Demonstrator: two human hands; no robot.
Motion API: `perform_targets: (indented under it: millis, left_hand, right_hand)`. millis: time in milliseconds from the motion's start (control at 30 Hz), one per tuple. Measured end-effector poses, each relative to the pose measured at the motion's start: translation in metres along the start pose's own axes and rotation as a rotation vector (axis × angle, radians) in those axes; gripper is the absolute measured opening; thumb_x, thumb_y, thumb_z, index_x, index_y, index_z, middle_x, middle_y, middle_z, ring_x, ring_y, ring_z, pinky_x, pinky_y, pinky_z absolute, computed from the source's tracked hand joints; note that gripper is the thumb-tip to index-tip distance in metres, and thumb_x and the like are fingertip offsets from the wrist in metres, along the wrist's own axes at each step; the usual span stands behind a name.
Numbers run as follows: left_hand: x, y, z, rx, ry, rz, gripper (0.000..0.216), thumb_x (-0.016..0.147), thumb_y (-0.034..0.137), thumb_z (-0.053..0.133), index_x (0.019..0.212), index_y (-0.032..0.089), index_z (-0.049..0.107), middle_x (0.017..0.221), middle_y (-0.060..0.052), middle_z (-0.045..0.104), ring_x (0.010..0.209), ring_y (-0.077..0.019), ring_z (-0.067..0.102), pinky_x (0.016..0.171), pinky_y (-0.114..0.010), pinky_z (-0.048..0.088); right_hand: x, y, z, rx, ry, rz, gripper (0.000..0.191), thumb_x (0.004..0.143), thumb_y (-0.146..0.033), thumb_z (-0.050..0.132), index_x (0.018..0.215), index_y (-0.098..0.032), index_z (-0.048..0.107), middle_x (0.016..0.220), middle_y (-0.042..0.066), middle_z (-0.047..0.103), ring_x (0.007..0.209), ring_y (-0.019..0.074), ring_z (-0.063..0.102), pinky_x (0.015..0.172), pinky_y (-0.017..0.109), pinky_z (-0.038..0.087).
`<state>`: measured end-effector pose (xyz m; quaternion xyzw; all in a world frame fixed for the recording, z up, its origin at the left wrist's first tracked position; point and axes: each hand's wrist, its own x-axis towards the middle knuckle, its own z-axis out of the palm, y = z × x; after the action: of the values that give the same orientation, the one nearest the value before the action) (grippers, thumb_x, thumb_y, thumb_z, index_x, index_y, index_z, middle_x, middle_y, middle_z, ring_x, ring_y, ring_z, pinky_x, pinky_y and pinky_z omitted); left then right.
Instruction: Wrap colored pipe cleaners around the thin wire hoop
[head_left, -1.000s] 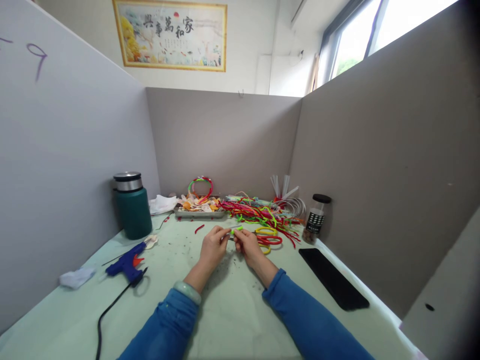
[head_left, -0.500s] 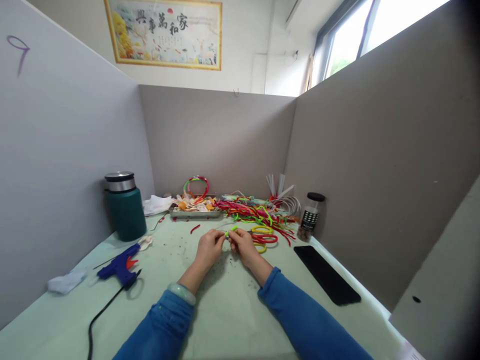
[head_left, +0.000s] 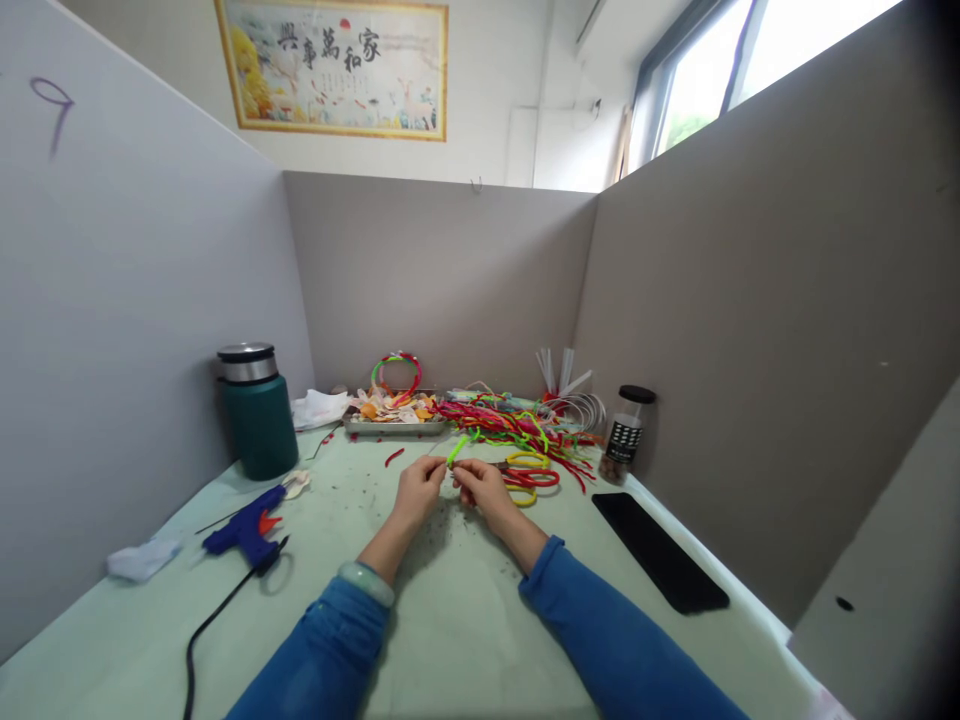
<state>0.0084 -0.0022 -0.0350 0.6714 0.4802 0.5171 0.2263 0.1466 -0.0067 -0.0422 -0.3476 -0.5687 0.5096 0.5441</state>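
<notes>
At the middle of the table (head_left: 457,630), your left hand (head_left: 418,488) and right hand (head_left: 480,488) meet, both with fingertips pinched shut on a short green pipe cleaner (head_left: 457,449) that sticks up and away between them. Just beyond, to the right, lie the scissors (head_left: 534,474), with the heap of coloured pipe cleaners (head_left: 510,420) farther back. The blue glue gun (head_left: 244,530) rests well off to the left, nearer than the green flask (head_left: 259,410).
</notes>
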Motion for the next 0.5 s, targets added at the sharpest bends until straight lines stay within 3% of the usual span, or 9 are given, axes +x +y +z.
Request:
perform_targets:
  millis: [133, 200, 333, 500]
  left_hand:
    - [-0.0013, 0.0019, 0.0009, -0.034, 0.016, -0.019, 0.028, 0.073, 0.024, 0.051, 0.096, 0.014, 0.062, 0.068, -0.001, 0.061, 0.06, -0.0116, 0.053, 0.057, -0.022, 0.04]
    - [-0.0019, 0.0031, 0.0011, -0.052, 0.022, -0.025, 0.025, 0.072, 0.025, 0.052, 0.093, 0.014, 0.061, 0.064, 0.001, 0.059, 0.056, -0.0103, 0.05, 0.054, -0.021, 0.038]
    - [-0.0022, 0.0032, 0.0012, -0.035, -0.016, -0.021, 0.018, 0.072, 0.027, 0.053, 0.082, 0.014, 0.06, 0.073, -0.001, 0.063, 0.063, -0.0113, 0.055, 0.06, -0.022, 0.042]
    - [-0.0038, 0.0063, 0.0001, 0.03, -0.025, 0.008, 0.021, 0.075, 0.028, 0.052, 0.086, 0.014, 0.063, 0.079, -0.003, 0.067, 0.071, -0.0138, 0.059, 0.067, -0.024, 0.046]
  right_hand:
    - [-0.0008, -0.0018, 0.0002, 0.011, -0.015, -0.001, 0.023, 0.071, -0.033, 0.059, 0.084, -0.014, 0.06, 0.063, -0.002, 0.057, 0.04, 0.0045, 0.042, 0.037, 0.018, 0.028]
    - [-0.0015, -0.0027, 0.0003, 0.015, -0.031, 0.003, 0.024, 0.071, -0.033, 0.059, 0.086, -0.015, 0.06, 0.063, -0.003, 0.057, 0.04, 0.0047, 0.043, 0.036, 0.017, 0.027]
    - [-0.002, -0.0031, 0.0005, 0.019, -0.042, -0.006, 0.019, 0.07, -0.033, 0.06, 0.076, -0.016, 0.057, 0.061, -0.004, 0.056, 0.039, 0.0045, 0.042, 0.036, 0.017, 0.026]
    - [-0.0018, -0.0045, 0.0016, 0.005, -0.022, 0.014, 0.02, 0.068, -0.034, 0.062, 0.065, -0.016, 0.053, 0.054, -0.004, 0.054, 0.039, 0.0055, 0.042, 0.037, 0.018, 0.028]
